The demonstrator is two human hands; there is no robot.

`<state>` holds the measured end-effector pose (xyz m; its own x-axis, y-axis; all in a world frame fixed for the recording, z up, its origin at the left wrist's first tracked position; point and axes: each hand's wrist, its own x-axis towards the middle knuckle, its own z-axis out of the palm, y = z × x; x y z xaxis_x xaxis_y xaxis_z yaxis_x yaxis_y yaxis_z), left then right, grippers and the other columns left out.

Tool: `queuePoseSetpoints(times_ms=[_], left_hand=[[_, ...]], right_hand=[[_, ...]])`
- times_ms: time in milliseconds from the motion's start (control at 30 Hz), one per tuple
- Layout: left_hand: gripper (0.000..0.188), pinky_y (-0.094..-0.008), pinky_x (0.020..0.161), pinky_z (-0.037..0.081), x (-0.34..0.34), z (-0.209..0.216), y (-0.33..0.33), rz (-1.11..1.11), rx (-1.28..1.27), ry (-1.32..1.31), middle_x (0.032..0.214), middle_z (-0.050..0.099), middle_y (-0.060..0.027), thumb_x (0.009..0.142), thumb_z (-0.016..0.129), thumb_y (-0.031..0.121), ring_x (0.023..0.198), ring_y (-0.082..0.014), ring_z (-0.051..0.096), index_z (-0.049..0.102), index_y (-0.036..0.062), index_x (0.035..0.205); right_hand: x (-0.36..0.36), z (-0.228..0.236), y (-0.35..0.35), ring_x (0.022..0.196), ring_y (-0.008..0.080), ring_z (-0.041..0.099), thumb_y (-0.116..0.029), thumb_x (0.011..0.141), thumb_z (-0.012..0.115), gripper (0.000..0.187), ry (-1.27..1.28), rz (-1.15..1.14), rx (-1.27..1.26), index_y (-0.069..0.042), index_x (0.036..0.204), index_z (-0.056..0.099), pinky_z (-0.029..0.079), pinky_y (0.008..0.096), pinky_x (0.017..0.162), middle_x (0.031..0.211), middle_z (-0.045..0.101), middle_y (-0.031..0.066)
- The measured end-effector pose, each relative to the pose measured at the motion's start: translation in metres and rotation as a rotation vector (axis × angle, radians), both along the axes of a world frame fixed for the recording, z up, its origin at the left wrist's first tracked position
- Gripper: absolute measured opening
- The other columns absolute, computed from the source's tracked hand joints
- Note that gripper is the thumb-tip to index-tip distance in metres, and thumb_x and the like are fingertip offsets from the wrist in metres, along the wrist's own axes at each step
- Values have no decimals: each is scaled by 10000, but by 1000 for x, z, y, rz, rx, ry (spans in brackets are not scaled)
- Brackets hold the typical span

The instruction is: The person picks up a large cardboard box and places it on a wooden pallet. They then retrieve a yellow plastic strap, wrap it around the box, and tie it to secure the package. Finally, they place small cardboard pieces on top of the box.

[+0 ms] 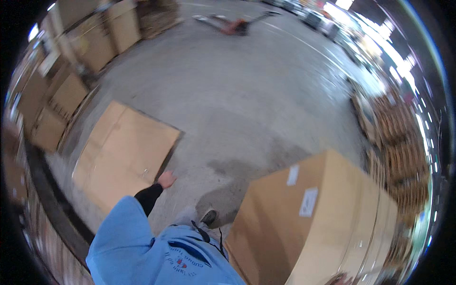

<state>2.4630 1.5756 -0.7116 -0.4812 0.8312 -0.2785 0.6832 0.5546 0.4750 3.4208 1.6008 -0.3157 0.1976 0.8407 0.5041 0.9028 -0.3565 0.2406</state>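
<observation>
My left hand point(166, 179) hangs over the grey floor beside a flat brown cardboard piece point(128, 147), its fingers loosely bent and nothing visible in it. At my right stands a large brown carton point(285, 204) with two white labels on its near face and straps around it. Low at the picture's edge, my right hand point(340, 279) lies against the carton's side with its fingers stretched out; most of that hand is cut off.
Stacked brown cartons point(71, 90) stand along the left on pallets. Piles of wooden pallets point(401, 147) line the right side. A red pallet jack point(235, 26) sits far ahead on the concrete floor point(228, 85). My shoe point(209, 217) shows close to the large carton.
</observation>
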Motion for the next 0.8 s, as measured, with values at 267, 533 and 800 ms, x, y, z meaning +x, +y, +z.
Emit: queuePoseSetpoints(times_ms=[267, 533, 800], left_hand=[[414, -484, 815, 544, 54, 1, 42, 289, 6, -336, 965, 715, -201, 852, 624, 365, 939, -416, 677, 672, 42, 1106], [559, -489, 964, 470, -31, -47, 127, 492, -198, -566, 1221, 610, -309, 899, 596, 436, 1148, -425, 596, 637, -43, 1185], [471, -473, 841, 520, -265, 24, 272, 725, 236, -345, 985, 679, -269, 883, 612, 336, 961, -418, 659, 603, -53, 1149]], right_hand=[[-272, 46, 334, 1033, 372, 662, -475, 988, 542, 602, -498, 892, -222, 61, 1262, 549, 536, 443, 901, 1106, 682, 237], [-566, 15, 499, 1436, 354, 317, -208, 910, 670, 620, 445, 743, -641, -12, 1450, 437, 258, 446, 1165, 1531, 373, 227], [-638, -197, 642, 1265, 271, 521, -203, 899, 706, 582, 839, 572, -1122, 94, 1351, 491, 426, 384, 1055, 1401, 527, 221]])
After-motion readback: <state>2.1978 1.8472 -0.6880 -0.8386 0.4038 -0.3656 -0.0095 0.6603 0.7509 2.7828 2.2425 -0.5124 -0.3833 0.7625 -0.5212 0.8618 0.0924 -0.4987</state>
